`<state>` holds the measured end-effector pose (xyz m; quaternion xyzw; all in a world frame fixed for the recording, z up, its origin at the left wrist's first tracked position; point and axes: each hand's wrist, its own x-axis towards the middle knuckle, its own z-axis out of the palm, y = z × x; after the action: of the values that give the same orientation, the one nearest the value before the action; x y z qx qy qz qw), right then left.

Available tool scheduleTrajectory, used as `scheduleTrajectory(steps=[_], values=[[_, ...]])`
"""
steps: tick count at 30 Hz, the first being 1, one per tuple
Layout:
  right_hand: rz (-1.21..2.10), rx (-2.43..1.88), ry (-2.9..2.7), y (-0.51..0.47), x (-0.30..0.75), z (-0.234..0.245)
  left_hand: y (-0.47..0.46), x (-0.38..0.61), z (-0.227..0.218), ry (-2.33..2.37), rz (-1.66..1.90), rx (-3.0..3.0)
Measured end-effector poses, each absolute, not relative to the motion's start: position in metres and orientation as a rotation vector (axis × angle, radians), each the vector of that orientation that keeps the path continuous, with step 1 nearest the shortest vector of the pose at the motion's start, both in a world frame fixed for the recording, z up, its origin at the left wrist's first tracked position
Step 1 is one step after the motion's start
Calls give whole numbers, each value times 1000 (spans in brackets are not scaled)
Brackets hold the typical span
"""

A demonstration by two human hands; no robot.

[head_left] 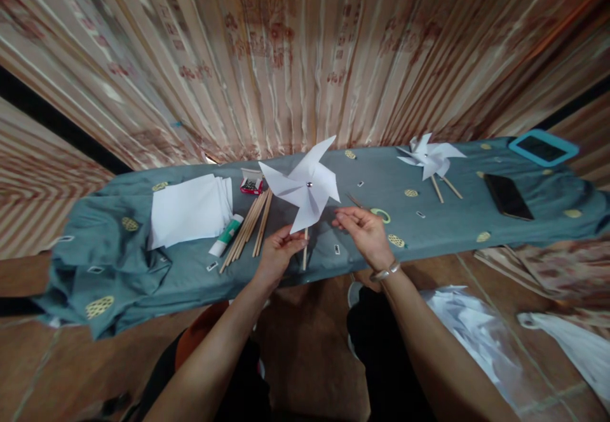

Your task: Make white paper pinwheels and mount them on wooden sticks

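My left hand is closed around the wooden stick of a white paper pinwheel, holding it upright over the table. A small pin head shows at the pinwheel's centre. Just to the right, my right hand hovers beside the pinwheel with fingers loosely curled and nothing visible in them. A bundle of wooden sticks lies on the cloth left of my left hand.
The table wears a teal cloth. On it lie a stack of white paper, a glue tube, a small red box, finished pinwheels, a black phone and a blue-framed tablet. Curtains hang behind.
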<state>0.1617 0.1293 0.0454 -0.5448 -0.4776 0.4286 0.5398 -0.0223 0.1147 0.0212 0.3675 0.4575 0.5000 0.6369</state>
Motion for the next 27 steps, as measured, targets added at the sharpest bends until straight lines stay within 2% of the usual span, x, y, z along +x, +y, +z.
scheduleTrajectory(steps=[5, 12, 20, 27], values=[[857, -1379, -1228, 126, 165, 46, 116, -20, 23, 1032, 1138, 814], [612, -1468, -1080, 138, 207, 52, 114, -18, 22, 1014, 1081, 841], [822, -1332, -1075, 145, 206, 47, 110, -17, 28, 989, 985, 880], [982, -1295, -980, 145, 200, 52, 113, -17, 28, 998, 1039, 785]])
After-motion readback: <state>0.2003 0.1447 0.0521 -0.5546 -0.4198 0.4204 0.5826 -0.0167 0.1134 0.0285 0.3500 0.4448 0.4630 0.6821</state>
